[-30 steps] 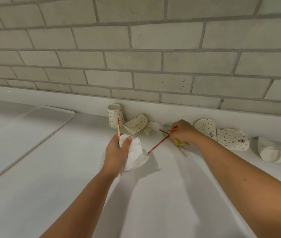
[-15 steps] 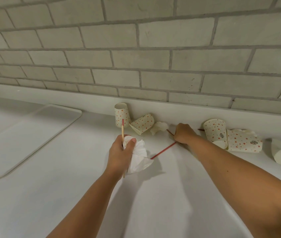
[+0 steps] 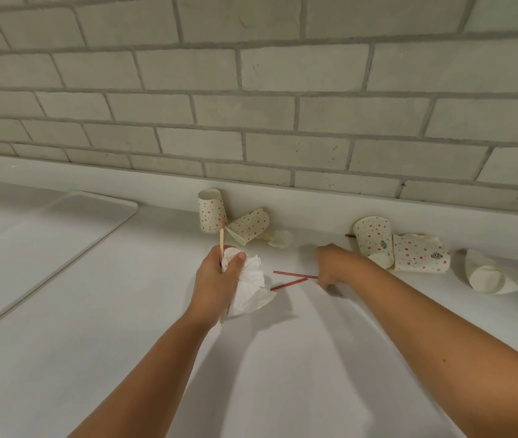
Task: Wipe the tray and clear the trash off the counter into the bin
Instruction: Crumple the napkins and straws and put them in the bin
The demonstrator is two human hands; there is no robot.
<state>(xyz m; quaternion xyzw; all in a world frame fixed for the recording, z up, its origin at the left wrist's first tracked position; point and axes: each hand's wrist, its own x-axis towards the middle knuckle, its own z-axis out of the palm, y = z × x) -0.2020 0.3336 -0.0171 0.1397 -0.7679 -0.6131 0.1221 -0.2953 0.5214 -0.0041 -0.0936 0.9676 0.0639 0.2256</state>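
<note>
Left hand (image 3: 216,279) grips tissue (image 3: 253,290) and stick (image 3: 221,238); right hand (image 3: 330,263) pinches a straw (image 3: 292,274). Cups (image 3: 212,211) line the desk's (image 3: 125,358) back edge.

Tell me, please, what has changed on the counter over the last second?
The right hand has drawn back from the wall toward the person and now pinches one end of a red straw; a second red straw lies beside it. The left hand still grips the crumpled napkin and wooden stick; the spotted cups and tray stayed put.
</note>
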